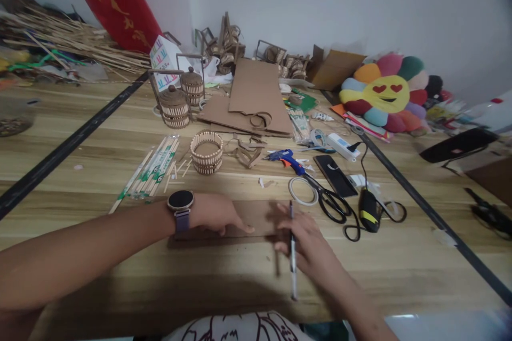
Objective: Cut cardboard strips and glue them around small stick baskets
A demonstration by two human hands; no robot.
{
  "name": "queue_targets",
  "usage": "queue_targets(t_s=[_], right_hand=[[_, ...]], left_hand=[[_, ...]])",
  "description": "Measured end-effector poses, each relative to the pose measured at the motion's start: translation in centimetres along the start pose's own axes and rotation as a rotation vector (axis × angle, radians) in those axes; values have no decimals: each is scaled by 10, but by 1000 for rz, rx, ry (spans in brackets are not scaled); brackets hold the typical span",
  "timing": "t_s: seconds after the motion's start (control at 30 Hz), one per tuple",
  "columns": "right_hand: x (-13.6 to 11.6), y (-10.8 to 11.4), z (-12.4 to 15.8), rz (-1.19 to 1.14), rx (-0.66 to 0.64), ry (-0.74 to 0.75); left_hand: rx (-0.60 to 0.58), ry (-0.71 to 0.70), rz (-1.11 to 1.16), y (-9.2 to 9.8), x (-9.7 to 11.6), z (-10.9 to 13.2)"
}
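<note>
My left hand (218,214), with a round watch (181,201) on the wrist, lies flat with fingers stretched out on a brown cardboard strip (260,213) on the wooden table (100,144). My right hand (306,240) is closed around a pen (292,256), held upright along the strip's right end, its tip near the cardboard's far edge.
Black scissors (330,200), a white tape ring (302,191), a blue glue gun (286,159), a phone (335,175) and a power strip (342,145) lie right of the strip. A small stick basket (206,152), chopstick packs (154,170), cardboard sheets (256,96) and a flower pillow (386,93) sit farther back.
</note>
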State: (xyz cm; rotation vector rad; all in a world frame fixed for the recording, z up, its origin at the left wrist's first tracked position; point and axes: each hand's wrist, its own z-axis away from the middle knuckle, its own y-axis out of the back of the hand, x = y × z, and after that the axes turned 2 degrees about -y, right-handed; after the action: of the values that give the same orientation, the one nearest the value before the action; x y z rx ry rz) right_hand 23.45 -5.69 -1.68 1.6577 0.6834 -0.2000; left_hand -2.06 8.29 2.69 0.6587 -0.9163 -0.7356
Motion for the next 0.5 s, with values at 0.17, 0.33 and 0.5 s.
queue_targets(t_s=[0.17, 0.33, 0.5], right_hand=[[11, 0, -44, 151, -307, 181], [11, 7, -61, 217, -355, 268], [17, 12, -54, 277, -352, 318]], left_hand=[[-37, 17, -50, 0, 4, 1], [-50, 64, -40, 2, 8, 1], [-13, 41, -66, 0, 10, -8]])
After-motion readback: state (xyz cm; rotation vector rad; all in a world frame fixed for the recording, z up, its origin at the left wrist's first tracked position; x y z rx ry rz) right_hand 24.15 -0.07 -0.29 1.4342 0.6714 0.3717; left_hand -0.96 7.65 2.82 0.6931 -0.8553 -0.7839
